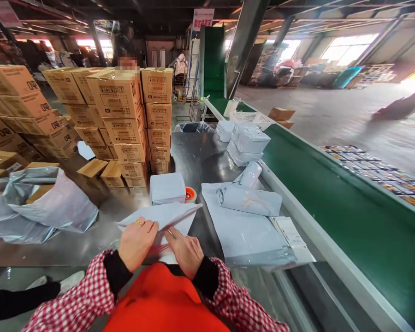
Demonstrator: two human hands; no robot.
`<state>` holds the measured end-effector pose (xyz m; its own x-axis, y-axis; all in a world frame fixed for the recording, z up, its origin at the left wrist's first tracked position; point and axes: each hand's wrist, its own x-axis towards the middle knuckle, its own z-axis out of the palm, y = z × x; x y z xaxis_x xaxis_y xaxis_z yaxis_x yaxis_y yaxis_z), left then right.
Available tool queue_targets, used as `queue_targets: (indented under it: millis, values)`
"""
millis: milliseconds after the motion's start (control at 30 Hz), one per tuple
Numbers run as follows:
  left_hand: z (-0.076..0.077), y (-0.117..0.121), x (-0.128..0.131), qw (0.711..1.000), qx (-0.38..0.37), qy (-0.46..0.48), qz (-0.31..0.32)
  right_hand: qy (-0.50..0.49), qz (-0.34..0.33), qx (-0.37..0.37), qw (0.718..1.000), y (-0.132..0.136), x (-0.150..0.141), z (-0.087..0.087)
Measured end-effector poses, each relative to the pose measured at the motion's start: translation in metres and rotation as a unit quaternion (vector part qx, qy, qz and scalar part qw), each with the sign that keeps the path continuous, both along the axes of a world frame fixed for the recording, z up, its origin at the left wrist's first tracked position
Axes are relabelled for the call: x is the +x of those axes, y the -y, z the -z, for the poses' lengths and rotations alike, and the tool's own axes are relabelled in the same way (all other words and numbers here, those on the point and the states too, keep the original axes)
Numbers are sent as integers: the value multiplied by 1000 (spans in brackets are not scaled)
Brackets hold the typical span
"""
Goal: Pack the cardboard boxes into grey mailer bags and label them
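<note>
Here the left hand [136,244] and right hand [185,252] press, fingers flat, on a poly mailer [162,219].

1. Strong daylight enters through large windows [349,48] at the upper right and burns out to near white.
2. The roof beams [180,14] overhead stay dim, with little detail.
3. The concrete floor [332,110] looks pale and washed out near the windows.
4. The steel table top [204,157] carries a soft, streaky glare.
5. Wide-angle distortion stretches the frame's edges, and the long green conveyor [352,193] seems to bow.
6. The left hand [136,242], right hand [185,251] and pale grey mailer [162,219] are evenly lit and fairly sharp.
7. A small pixelated patch [127,62] sits above the cartons, deliberately blurred.
</note>
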<state>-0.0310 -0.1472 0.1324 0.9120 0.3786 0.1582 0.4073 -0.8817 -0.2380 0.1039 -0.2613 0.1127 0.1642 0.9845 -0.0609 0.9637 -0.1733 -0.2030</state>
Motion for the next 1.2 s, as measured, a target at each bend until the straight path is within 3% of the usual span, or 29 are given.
queue_targets:
  millis: [200, 367, 467, 567, 633, 700, 767, 833, 900, 1067, 1133, 1200]
  values:
    - [19, 5, -4, 997, -16, -45, 61, -2, 1, -14, 1000, 1, 1, -4]
    - [35, 9, -6, 996, -52, -61, 45, -6, 3, 6, 1000, -4, 0, 3]
    - [37, 17, -7, 995, -40, -87, 19, -39, -19, 45, 998, 3, 6, 16]
    - [38, 24, -8, 994, -31, -106, -7, -97, -65, 143, 983, 22, 26, 19]
    - [39, 26, -8, 994, -32, -105, -11, -82, -14, 223, 971, 32, 45, 7]
    - [39, 27, -7, 994, -35, -98, -11, -29, 52, 231, 971, 30, 63, -14]
    - [38, 28, -7, 995, -43, -92, -14, 21, 42, 157, 987, 17, 78, -34]
    - [37, 29, -6, 994, -60, -91, -20, 55, -19, 63, 996, 2, 88, -39]
    - [36, 31, -5, 992, -78, -94, -23, 80, -53, 11, 995, -4, 94, -25]
    - [41, 33, -4, 992, -82, -88, -34, 48, -83, -18, 995, 24, 99, 47]
    - [43, 33, -5, 993, -73, -81, -35, -23, -72, 3, 997, 40, 105, 56]
    - [44, 32, -6, 994, -65, -79, -32, -108, -36, 40, 993, 53, 118, 45]
